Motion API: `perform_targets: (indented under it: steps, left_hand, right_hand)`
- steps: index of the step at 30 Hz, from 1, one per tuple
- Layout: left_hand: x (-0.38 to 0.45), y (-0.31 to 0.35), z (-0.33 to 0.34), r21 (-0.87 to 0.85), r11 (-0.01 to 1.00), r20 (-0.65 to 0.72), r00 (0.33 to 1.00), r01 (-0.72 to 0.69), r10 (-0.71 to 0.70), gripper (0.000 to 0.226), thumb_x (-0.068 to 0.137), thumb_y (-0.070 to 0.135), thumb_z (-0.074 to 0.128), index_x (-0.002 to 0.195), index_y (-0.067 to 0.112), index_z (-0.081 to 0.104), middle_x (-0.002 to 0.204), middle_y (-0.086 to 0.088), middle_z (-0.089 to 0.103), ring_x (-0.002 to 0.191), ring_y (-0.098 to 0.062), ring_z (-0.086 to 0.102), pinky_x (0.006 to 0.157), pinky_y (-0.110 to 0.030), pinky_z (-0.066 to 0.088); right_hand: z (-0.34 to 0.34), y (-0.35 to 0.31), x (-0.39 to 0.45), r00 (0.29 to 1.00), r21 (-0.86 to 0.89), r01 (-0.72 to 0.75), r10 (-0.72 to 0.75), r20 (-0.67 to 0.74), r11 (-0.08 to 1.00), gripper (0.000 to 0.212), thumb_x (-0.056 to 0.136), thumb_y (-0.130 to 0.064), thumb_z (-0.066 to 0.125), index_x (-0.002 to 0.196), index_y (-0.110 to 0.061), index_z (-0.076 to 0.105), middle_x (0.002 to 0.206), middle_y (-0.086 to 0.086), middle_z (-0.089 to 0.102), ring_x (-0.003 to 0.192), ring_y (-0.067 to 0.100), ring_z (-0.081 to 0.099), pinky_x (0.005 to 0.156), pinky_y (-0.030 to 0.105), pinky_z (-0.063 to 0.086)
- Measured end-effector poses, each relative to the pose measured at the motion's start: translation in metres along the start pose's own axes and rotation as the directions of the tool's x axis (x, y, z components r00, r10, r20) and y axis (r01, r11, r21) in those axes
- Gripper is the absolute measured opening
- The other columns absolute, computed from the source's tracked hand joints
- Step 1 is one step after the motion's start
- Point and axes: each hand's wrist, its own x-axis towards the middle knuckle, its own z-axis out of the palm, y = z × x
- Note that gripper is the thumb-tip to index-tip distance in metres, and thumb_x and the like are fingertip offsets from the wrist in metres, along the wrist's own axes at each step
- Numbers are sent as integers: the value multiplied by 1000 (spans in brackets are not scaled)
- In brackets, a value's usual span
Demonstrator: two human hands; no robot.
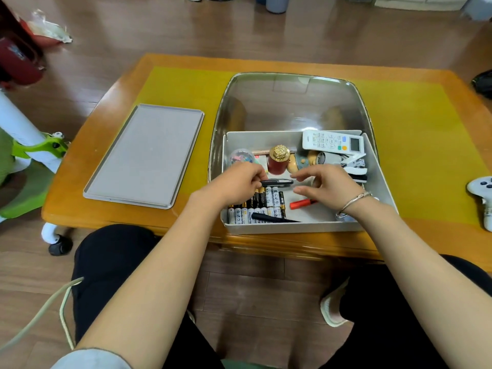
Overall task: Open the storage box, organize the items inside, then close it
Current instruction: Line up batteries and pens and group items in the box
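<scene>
Storage box (383,182): white, open, on the near half of the bench, toward 3 o'clock from the bench's middle; its long axis runs 9 to 3 o'clock.
Lid (292,102): clear, raised at the box's 12 o'clock edge, tilted away from the person.
Left hand (237,183): fingers curled, pinching the 9 o'clock end of a black pen-like item (279,182) over the box.
Black pen-like item: long axis level, pointing 9 to 3 o'clock, just above the batteries.
Right hand (330,187): released, fingers loosely spread, fingertips just beside the item's 3 o'clock end; contact cannot be told. A bracelet (354,201) sits on the wrist.
Batteries (262,206): two rows in the box's 7 o'clock corner, each cell pointing 12 to 6 o'clock.
Black marker (271,217): lying across the nearer row, pointing 9 to 3 o'clock.
Red marker (302,203): on the box floor under the right hand.
Remote control (332,141): white, at the box's 1 o'clock corner, long axis 9 to 3 o'clock.
Red jar (278,161): gold top, upright, at the box's far wall.
Tray (146,155): grey, at 9 o'clock from the box, apart from it.
Bench (186,83): orange wood with a yellow mat.
Room: wooden plank floor (159,27); a white game controller (482,193) at the bench's 3 o'clock edge.
</scene>
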Motion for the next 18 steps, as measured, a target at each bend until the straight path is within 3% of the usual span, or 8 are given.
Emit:
perform_targets:
  steps: [3, 6, 9, 12, 18]
  left_hand:
    - [-2, -1, 1, -23, 1000, -32, 999, -20, 19, 23, 93, 6, 57, 111, 17, 65, 105, 1, 66, 93, -10, 57, 76, -18, 41]
    - [-4, 1, 3, -68, 996, -81, 995, -63, 58, 24, 90, 6, 63, 109, 19, 68, 100, 5, 66, 87, -3, 56, 69, -5, 36]
    - [-3, 1, 9, -74, 994, -144, 987, -84, 72, 24, 88, 5, 64, 108, 18, 69, 100, 5, 67, 87, -3, 56, 69, -2, 35]
    - [-3, 0, 15, -93, 994, -172, 984, -61, 45, 21, 90, 9, 64, 108, 18, 68, 101, 4, 67, 89, -5, 57, 80, -14, 46]
    - [-2, -1, 16, 34, 999, -249, 969, 5, 4, 22, 95, 15, 56, 115, 15, 66, 116, -4, 66, 106, -19, 61, 90, -32, 50]
  right_hand:
    - [3, -1, 4, 1000, -46, 17, -17, -1, 999, 22, 85, -25, 67, 106, -19, 72, 97, -3, 69, 71, 6, 53, 74, 22, 40]
    - [8, -1, 8, 999, -67, 39, -39, 1, 997, 20, 86, -23, 67, 104, -16, 73, 95, 1, 71, 74, 7, 51, 75, 22, 36]
    - [13, 0, 11, 1000, -73, 29, -28, 11, 997, 19, 86, -21, 66, 102, -12, 73, 98, 3, 72, 77, 8, 54, 78, 20, 35]
    - [13, 1, 14, 1000, -91, 19, -19, -6, 996, 17, 86, -19, 66, 99, -11, 74, 96, 4, 72, 78, 11, 56, 77, 19, 36]
    - [11, 8, 19, 997, -154, -25, 14, -71, 988, 19, 86, -17, 66, 102, -10, 73, 99, 7, 72, 83, 18, 60, 78, 20, 36]
